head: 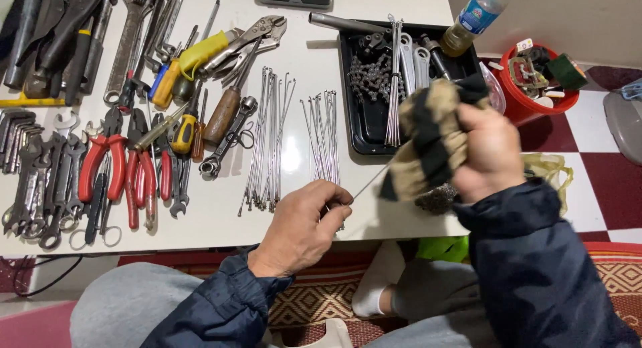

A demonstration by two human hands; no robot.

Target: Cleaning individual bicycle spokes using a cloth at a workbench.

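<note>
My left hand (pixel 301 227) pinches one end of a thin metal spoke (pixel 369 182) near the front edge of the white table (pixel 314 60). My right hand (pixel 488 154) grips a beige and black striped cloth (pixel 428 144) wrapped around the spoke's other end. Just beyond my left hand, two bundles of loose spokes (pixel 267 137) lie on the table. A ball of steel wool (pixel 436 199) sits under the cloth.
A black tray (pixel 364 124) holds a chain, spokes and small wrenches. Pliers, spanners, screwdrivers and hex keys (pixel 107 120) cover the table's left. A plastic bottle (pixel 475 17) stands at the tray's far corner. A red bucket (pixel 535 87) sits on the checkered floor at right.
</note>
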